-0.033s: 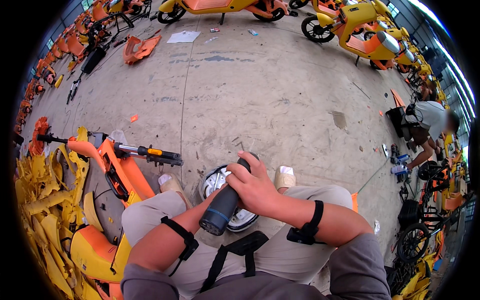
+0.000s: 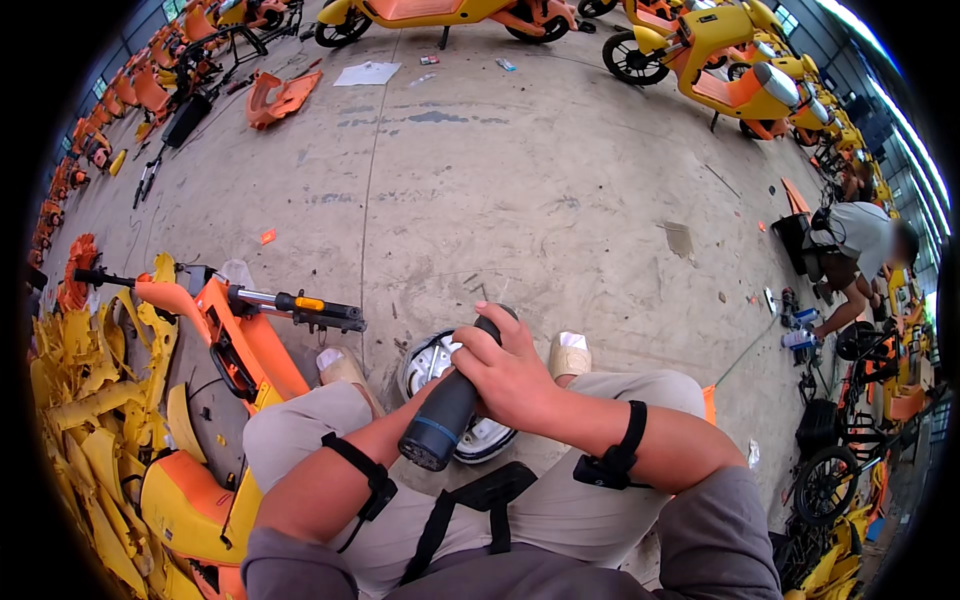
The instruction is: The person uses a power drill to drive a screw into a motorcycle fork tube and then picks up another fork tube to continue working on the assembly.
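My right hand (image 2: 512, 375) is wrapped over a dark grey, cylindrical, handheld power tool (image 2: 440, 418) with a blue ring near its vented end. That end tilts down toward my lap, and the other end points away from me. My left forearm (image 2: 345, 470) reaches in behind the tool; the left hand's fingers are hidden there by the tool and my right hand. Below both hands, on the floor between my feet, lies a round white and silver part (image 2: 425, 358), partly covered.
At my left lies an orange and yellow scooter frame (image 2: 255, 335) beside a heap of yellow panels (image 2: 95, 430). Scooters (image 2: 715, 65) stand ahead. A co-worker (image 2: 855, 245) bends over parts at the right, near a black wheel (image 2: 827, 485). An orange panel (image 2: 280, 98) lies farther off.
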A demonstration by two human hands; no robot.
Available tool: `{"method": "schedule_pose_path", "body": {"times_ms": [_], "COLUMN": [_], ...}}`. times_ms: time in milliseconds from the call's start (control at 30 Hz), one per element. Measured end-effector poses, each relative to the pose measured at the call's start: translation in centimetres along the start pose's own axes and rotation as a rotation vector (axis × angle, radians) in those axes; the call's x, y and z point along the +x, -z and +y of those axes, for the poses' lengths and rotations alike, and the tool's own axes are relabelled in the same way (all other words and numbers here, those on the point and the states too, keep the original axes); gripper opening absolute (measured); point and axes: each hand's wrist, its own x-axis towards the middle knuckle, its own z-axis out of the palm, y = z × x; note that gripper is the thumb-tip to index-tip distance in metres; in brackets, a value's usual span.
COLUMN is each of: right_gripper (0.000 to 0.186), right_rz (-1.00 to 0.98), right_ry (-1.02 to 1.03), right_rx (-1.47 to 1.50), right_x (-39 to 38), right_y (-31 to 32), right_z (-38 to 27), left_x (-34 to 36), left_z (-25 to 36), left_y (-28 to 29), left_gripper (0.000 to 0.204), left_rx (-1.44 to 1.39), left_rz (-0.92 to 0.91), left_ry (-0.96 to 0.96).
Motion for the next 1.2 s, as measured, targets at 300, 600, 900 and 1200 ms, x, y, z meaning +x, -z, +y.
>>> {"method": "schedule_pose_path", "body": {"times_ms": [300, 600, 900, 1200], "right_gripper": [0.056, 0.058, 0.038, 0.038], "right_rz": [-0.007, -0.006, -0.038, -0.056], "right_ry": [0.000, 0.020, 0.000, -0.011], "right_rx": [-0.011, -0.023, -0.018, -0.010], "right_x": [-0.1, -0.2, 0.1, 0.1], "right_y": [0.1, -0.1, 0.6, 0.7], "right_z": [0.0, 0.2, -0.2, -0.2], "left_x": [0.0, -0.5, -0.4, 0.0], "left_z": [-0.1, 0.0, -0.3, -0.2], "left_y": [0.5, 0.8, 1.0, 1.0], "left_gripper": [0.045, 0.044, 0.042, 0.040], "left_rx": [0.131, 0.273, 0.324, 0.380], "left_rz": [-0.009, -0.014, -0.016, -0.022], "left_ry": [0.010, 0.029, 0.037, 0.039]}}
